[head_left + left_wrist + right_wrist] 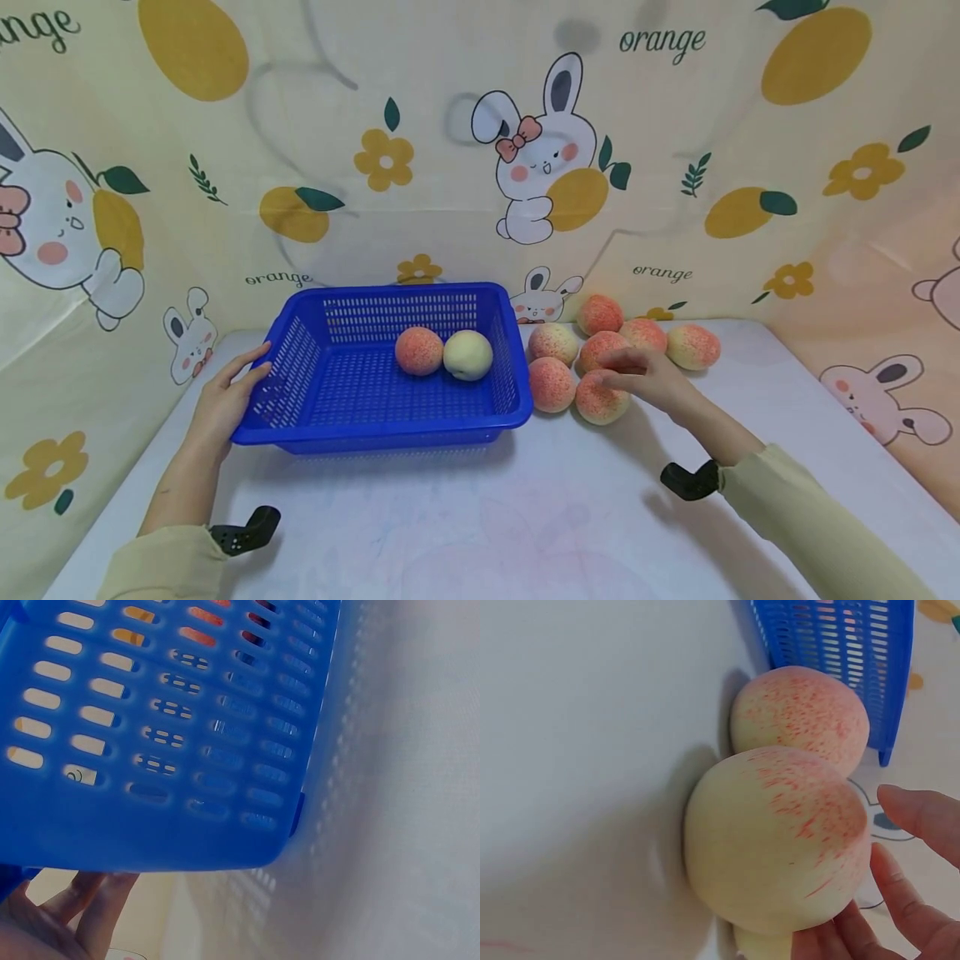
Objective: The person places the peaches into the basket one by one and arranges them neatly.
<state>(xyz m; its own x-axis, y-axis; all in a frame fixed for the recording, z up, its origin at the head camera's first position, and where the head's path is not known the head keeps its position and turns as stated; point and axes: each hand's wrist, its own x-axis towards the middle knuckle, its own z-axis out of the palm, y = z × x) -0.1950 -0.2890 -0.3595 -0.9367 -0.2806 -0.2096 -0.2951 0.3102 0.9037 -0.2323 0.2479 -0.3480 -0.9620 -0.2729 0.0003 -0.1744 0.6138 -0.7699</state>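
Observation:
A blue plastic basket (382, 435) with slotted walls stands on the table, holding a reddish peach (418, 351) and a pale peach (468, 356). At its left side, my left hand (222, 404) grips the rim; the left wrist view shows its fingers (101, 919) by the basket wall (112, 825). My right hand (654, 379) is over the loose peaches right of the basket, fingers spread around the top of the front peach (602, 402). In the right wrist view that peach (772, 840) fills the middle, the thumb (919, 814) apart from it and some fingertips partly hidden behind it.
Several more red-and-cream peaches lie beside the basket's right wall, among them a near-left one (552, 386) and a far-right one (693, 347). The white tabletop (420, 525) ends at a printed cloth backdrop (450, 167).

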